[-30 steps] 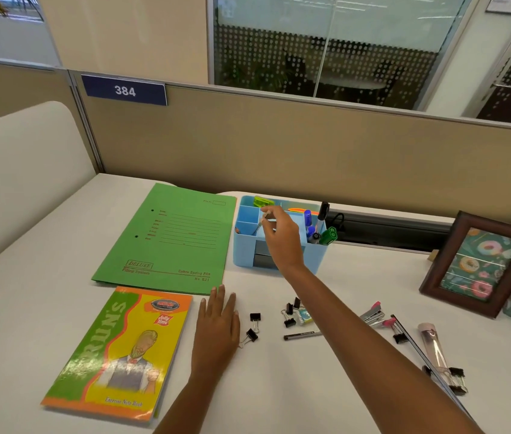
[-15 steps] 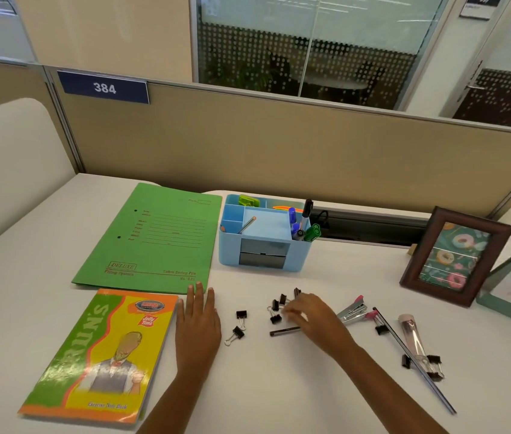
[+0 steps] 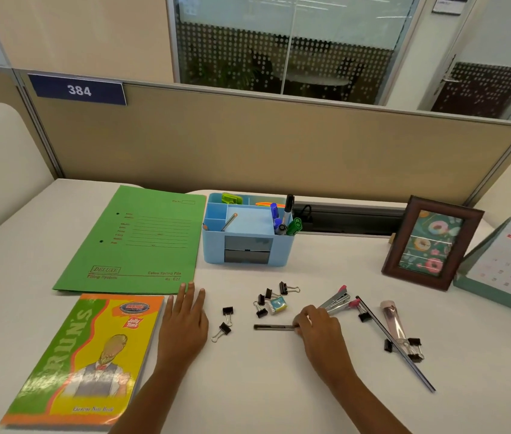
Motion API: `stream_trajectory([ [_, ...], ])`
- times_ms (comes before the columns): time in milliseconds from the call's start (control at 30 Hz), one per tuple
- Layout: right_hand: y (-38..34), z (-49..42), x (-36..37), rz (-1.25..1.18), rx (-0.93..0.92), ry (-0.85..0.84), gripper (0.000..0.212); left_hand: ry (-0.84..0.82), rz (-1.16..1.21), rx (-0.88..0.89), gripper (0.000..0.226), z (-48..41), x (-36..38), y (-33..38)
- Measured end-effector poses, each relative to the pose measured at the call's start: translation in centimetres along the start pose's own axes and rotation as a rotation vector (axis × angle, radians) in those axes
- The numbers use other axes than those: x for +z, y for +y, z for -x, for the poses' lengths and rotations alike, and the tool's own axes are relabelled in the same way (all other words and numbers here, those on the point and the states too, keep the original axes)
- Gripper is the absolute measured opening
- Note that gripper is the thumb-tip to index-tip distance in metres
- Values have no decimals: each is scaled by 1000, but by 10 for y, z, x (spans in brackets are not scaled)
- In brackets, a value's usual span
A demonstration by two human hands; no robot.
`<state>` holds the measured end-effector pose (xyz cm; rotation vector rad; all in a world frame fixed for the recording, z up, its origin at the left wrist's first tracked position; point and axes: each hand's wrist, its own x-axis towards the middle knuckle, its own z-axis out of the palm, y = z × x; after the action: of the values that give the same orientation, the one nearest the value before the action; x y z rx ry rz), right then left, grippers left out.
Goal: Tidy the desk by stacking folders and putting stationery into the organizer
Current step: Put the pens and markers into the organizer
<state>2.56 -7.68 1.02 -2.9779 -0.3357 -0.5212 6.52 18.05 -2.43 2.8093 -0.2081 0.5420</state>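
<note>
The right hand [image 3: 320,327] has its fingers curled down over the right end of a dark pen [image 3: 274,327] and pinches it against the tabletop [image 3: 263,386]. The left hand [image 3: 185,324] lies flat, fingers straight and slightly spread, holding nothing. The pen sits between the two hands. Its long axis runs left to right, roughly parallel to the near edge, and its free end points toward the left hand.

Two binder clips [image 3: 225,321] lie between that free end and the left hand. More clips and a small eraser [image 3: 277,305] sit just behind the pen, and a stapler [image 3: 337,300] lies just beyond the right hand's knuckles. The left fingertips reach the near edge of the green folder [image 3: 135,242], and a notebook [image 3: 81,358] lies beside that hand's outer side. The blue organizer [image 3: 247,233] stands farther back, behind the clips. The bare tabletop in front of the pen, toward the person, gives the open room.
</note>
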Motion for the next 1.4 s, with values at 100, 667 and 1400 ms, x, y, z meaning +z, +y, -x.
stream_trajectory([
  [100,-1,3,-2,-51,-36,69,12,-3,13,-9,49,1,2,0],
  [667,-69,-140,-74,-556,-29,358,20,-42,16,-74,50,1,-3,6],
  [1400,-86,-181,-63,-322,-81,361,23,-108,73,-81,49,0,-8,5],
])
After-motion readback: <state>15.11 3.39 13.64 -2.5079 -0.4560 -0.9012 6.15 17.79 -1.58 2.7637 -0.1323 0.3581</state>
